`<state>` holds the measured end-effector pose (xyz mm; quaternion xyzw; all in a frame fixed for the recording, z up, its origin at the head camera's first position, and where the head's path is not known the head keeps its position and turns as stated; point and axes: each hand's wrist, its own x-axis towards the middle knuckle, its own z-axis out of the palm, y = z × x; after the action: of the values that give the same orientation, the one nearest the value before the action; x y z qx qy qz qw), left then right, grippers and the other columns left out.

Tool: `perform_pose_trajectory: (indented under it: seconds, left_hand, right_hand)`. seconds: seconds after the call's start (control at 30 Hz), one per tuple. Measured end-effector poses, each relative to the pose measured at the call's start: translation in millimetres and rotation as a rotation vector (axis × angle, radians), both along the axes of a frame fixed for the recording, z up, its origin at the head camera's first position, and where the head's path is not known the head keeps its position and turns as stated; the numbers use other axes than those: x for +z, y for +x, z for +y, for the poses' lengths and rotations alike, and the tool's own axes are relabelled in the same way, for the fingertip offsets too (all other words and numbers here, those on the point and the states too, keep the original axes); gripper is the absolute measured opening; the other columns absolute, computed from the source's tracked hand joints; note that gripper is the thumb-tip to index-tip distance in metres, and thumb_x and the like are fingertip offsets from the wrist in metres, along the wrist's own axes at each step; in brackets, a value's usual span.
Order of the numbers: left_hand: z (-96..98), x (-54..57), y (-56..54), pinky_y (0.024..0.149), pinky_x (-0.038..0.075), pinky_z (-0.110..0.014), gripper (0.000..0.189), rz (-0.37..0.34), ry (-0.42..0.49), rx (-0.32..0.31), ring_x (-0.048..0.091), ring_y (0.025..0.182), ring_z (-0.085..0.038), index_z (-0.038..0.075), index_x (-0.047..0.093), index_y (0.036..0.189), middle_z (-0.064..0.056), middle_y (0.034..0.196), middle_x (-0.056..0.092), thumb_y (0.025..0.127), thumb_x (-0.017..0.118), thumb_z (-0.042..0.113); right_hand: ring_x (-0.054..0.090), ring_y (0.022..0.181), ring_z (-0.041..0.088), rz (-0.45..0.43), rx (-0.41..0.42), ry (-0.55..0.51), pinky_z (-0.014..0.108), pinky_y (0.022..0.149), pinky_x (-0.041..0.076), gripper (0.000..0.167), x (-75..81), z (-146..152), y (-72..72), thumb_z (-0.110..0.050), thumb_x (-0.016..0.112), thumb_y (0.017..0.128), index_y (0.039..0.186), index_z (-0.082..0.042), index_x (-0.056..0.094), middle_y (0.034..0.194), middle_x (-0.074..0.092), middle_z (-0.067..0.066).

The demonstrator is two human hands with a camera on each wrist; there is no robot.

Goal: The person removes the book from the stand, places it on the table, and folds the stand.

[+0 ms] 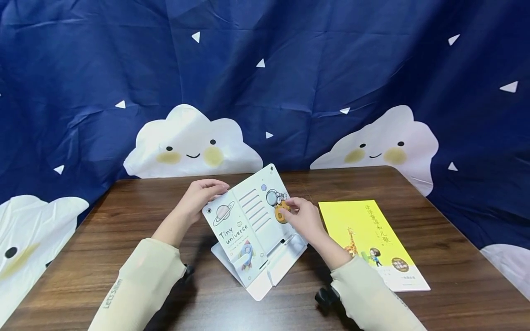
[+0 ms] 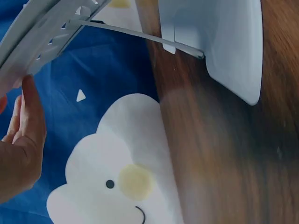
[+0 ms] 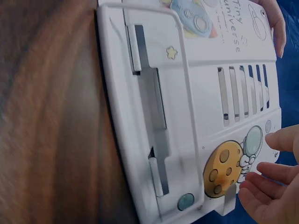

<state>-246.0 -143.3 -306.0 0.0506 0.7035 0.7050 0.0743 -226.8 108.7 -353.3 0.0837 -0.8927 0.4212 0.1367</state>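
Note:
A white folding book stand (image 1: 265,230), printed with a planet, rocket, astronaut and "Tiny universe", stands tilted over its base plate (image 2: 236,46). My left hand (image 1: 203,195) is behind the panel's upper left edge. In the left wrist view, a straight finger of the left hand (image 2: 25,135) touches the panel's back. A thin metal support rod (image 2: 140,35) runs from slots in that back down to the base. My right hand (image 1: 304,218) hovers at the panel's right edge. Its loosely spread fingers (image 3: 268,179) are beside the astronaut print, close to a small white tab (image 3: 227,200).
A yellow children's book (image 1: 356,220) with a giraffe on its cover lies to the right of the stand, close by the right forearm. Behind the brown wooden table (image 1: 157,197) hangs a blue cloth (image 1: 290,82) with smiling clouds.

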Motion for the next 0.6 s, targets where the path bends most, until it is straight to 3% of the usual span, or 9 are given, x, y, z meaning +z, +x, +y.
perform_pose_trajectory:
  seconds: [0.3, 0.6]
  left_hand:
    - [4.5, -6.5, 2.3, 0.054, 0.049, -0.027, 0.008, -0.065, 0.160, 0.003, 0.061, 0.063, -0.018, 0.011, 0.067, 0.079, -0.008, 0.077, 0.064, 0.080, 0.059, 0.008]
    - [5.2, -7.7, 7.7, 0.053, 0.048, -0.026, 0.011, -0.053, 0.191, 0.029, 0.061, 0.063, -0.017, 0.011, 0.067, 0.075, -0.007, 0.075, 0.064, 0.080, 0.058, 0.006]
  right_hand:
    - [0.055, 0.091, 0.028, -0.014, 0.068, -0.014, 0.038, 0.075, 0.043, 0.042, -12.0, -2, 3.0, -0.020, 0.064, 0.077, 0.113, -0.001, 0.055, 0.110, 0.056, 0.014]
    - [0.051, 0.099, 0.029, -0.059, 0.114, -0.067, 0.039, 0.080, 0.042, 0.041, -11.8, -2, -2.6, -0.020, 0.064, 0.077, 0.114, -0.003, 0.056, 0.117, 0.051, 0.014]
